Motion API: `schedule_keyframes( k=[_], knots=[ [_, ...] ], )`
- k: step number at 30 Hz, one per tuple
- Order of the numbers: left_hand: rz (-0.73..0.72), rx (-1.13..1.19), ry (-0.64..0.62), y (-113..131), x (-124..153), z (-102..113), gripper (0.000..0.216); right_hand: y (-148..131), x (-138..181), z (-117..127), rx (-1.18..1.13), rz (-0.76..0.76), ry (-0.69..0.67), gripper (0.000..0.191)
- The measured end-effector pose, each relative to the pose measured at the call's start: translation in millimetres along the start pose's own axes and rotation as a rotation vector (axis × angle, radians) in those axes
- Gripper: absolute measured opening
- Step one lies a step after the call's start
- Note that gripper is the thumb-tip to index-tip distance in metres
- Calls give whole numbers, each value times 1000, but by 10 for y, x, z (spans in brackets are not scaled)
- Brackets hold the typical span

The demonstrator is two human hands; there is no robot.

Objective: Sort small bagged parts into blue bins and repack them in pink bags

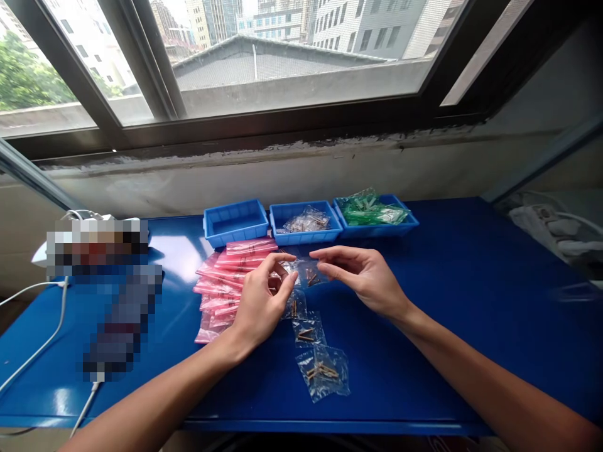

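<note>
- 1 window [301,116], dark-framed, was seen behind the table.
- 1 blue table [447,314] was covered in part by everything below.
- 1 heap of pink bags [219,290] was overlapped on the left of the work area; well over five were layered, exact count not readable.
- 3 blue bins were lined up at the back: left bin [234,240], middle bin [308,238], right bin [377,230].
- 2 hands were held over the table, facing each other. Left hand [264,298]: fingers half curled, thumb and index tips parted, pink heap partly covered; any grip could not be told. Right hand [372,279]: thumb and index stretched forward, slightly parted, put right at the edge of one clear bag [306,270]; whether it was pinched could not be told.
- 1 pile of green bags [372,210] was held in the right bin, uncounted.
- 1 pile of clear packets [306,221] was held in the middle bin, uncounted.
- 3 or more other clear bags [316,320] were strung toward the front edge; the nearest may have been doubled.
- Small brass-coloured pieces [325,371] were bagged, several in the nearest.
</note>
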State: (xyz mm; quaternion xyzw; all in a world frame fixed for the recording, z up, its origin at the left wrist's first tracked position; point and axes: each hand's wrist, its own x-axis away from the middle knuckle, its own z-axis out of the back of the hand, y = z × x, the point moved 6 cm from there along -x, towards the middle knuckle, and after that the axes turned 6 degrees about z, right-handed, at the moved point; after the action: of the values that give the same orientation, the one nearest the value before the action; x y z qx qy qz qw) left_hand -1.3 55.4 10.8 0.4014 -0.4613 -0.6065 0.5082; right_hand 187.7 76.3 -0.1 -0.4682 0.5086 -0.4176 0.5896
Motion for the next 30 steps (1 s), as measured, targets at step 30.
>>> schedule_keyframes(
  k=[30],
  knots=[
    [58, 69, -52, -1, -5, -20, 31, -13, 45, -139, -4, -16, -139, 25]
  ],
)
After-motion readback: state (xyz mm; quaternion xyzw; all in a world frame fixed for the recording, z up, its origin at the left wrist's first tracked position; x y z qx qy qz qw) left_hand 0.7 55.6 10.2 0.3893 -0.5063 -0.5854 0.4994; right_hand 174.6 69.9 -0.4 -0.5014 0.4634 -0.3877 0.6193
